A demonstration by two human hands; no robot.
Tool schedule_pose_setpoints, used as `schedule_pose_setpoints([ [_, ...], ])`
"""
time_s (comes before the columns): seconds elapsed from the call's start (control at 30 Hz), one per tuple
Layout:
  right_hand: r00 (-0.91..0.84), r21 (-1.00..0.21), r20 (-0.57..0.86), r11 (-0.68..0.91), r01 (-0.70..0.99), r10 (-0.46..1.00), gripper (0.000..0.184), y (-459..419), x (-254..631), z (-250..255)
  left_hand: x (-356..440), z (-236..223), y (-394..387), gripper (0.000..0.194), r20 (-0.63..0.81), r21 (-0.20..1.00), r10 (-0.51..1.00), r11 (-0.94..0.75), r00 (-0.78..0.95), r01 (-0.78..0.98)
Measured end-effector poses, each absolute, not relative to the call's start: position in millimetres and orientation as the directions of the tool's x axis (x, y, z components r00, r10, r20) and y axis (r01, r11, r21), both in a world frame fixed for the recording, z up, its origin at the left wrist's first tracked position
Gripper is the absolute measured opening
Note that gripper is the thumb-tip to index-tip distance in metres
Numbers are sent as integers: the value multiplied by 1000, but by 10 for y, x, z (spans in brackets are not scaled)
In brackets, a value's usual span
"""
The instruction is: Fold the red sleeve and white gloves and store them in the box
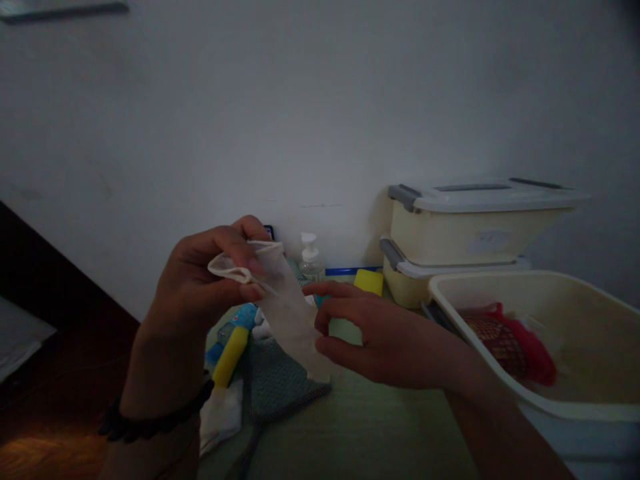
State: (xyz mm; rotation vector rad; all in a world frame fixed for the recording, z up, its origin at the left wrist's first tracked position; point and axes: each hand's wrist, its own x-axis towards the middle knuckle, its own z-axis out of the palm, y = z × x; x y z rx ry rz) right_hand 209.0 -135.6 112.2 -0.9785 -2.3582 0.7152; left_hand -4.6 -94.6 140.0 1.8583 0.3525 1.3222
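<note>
A thin, translucent white disposable glove [295, 320] hangs slanting down to the right in front of me. My left hand [215, 267], with a dark beaded bracelet at the wrist, pinches it near its rolled cuff between thumb and fingers. The cuff gapes a little around the fingertips. Beside the glove's right edge is my right hand [370, 327], fingers apart and slightly curled. Its fingertips come up to the glove; whether they touch it, I cannot tell. Under the glove a grey-green knitted cloth [280, 380] lies on the greenish tabletop [385, 427].
An open cream bin [590, 313] at the right contains a red net bag [520, 347]. Behind it, two lidded boxes [480, 227] are stacked. Against the wall stands a pump bottle [311, 257], with a yellow block [369, 281] nearby. A yellow roll-shaped item [231, 353] and white cloth [223, 413] lie left.
</note>
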Motion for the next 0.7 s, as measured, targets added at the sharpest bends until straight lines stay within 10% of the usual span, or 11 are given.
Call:
schedule_pose_setpoints([
  [0.7, -458, -531, 191, 484, 696, 868, 11, -1317, 2196, 1185, 26, 1263, -708, 17, 498, 858, 803, -401, 328, -321],
])
